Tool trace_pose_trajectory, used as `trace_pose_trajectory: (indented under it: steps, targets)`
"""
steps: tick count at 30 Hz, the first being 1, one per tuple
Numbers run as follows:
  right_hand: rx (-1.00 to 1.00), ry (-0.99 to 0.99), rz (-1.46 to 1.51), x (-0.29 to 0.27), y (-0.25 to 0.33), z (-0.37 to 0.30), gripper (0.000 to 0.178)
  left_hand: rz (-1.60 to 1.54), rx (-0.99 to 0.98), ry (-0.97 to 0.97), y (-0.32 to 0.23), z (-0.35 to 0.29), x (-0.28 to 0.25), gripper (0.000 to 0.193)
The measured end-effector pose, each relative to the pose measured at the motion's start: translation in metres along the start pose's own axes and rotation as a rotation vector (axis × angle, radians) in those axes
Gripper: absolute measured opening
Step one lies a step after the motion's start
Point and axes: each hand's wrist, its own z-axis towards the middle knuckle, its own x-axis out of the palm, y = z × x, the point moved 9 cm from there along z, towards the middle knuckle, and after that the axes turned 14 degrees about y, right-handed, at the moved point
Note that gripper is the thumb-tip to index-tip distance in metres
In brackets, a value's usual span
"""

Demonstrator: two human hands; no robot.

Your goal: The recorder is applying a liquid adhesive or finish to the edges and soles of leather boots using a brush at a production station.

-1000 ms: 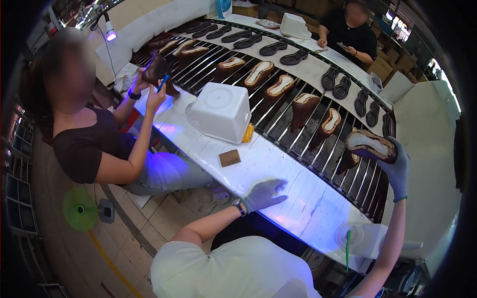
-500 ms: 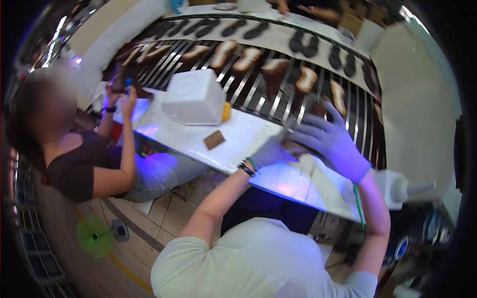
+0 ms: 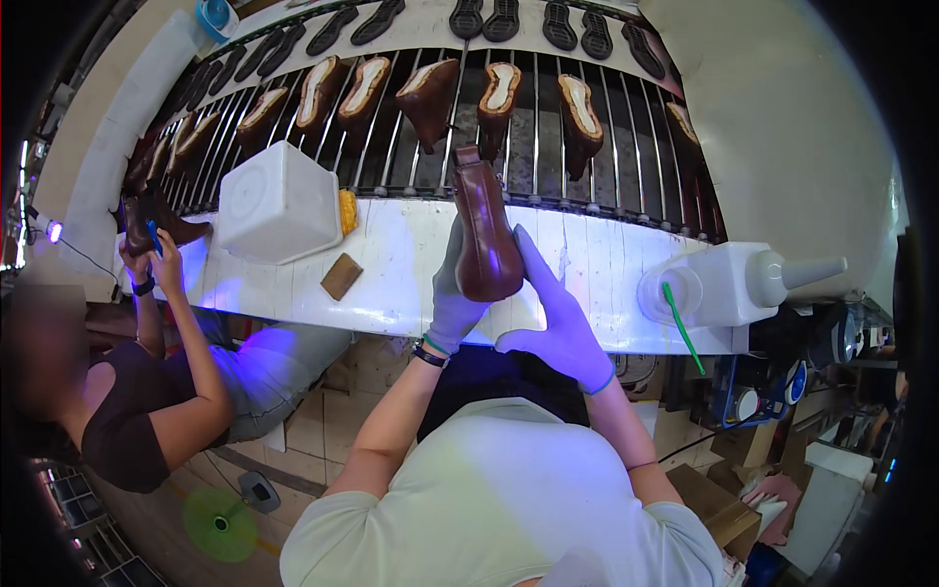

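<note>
My gloved left hand (image 3: 456, 292) holds a brown leather ankle boot (image 3: 486, 227) from its left side. The boot is over the white bench, its shaft pointing away from me and its rounded end toward me. Most of the left fingers are hidden behind the boot. At its right side is my gloved right hand (image 3: 567, 331), fingers stretched out and thumb spread apart. Its fingertips come close to the leather; whether they touch it I cannot tell.
Beyond the bench (image 3: 391, 284), upturned boots (image 3: 501, 93) stand on a roller conveyor, with black soles (image 3: 559, 24) on a shelf behind. A white container (image 3: 274, 201), brown block (image 3: 341, 276) and white squeeze bottle (image 3: 722, 284) occupy the bench. At left, a co-worker (image 3: 186, 391) handles another boot.
My view has turned, and the hands have come closer to me. The boot, mostly hidden behind my hands before, now shows plainly between them. My right hand has moved to the boot's right side.
</note>
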Motion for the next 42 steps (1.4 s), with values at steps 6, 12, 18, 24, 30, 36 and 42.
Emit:
trace_pose_trajectory:
  steps: [6,12,18,24,30,36,42]
  targets:
    - [0.048,-0.028,0.029,-0.001,0.001,-0.011,0.106,0.048,-0.010,0.032,-0.009,-0.004,0.005,0.090]
    - [0.041,-0.027,0.003,-0.004,0.000,-0.018,0.094,0.060,-0.010,0.035,-0.006,-0.008,0.011,0.087]
    - [0.038,-0.048,0.043,-0.008,0.000,-0.020,0.085,0.024,-0.047,0.045,0.008,-0.008,0.013,0.086]
    - [0.024,-0.061,-0.004,-0.011,0.000,-0.018,0.082,-0.080,-0.128,0.039,0.017,-0.007,0.013,0.086]
    - [0.014,-0.137,0.121,-0.015,-0.007,-0.015,0.078,0.099,-0.050,0.050,-0.006,0.001,0.015,0.088]
    - [0.009,-0.176,0.160,-0.021,-0.009,-0.015,0.076,0.086,-0.099,0.064,-0.007,0.009,0.019,0.092]
    - [0.008,-0.163,0.085,-0.022,-0.005,-0.015,0.087,0.045,-0.081,0.079,-0.007,0.009,0.018,0.095]
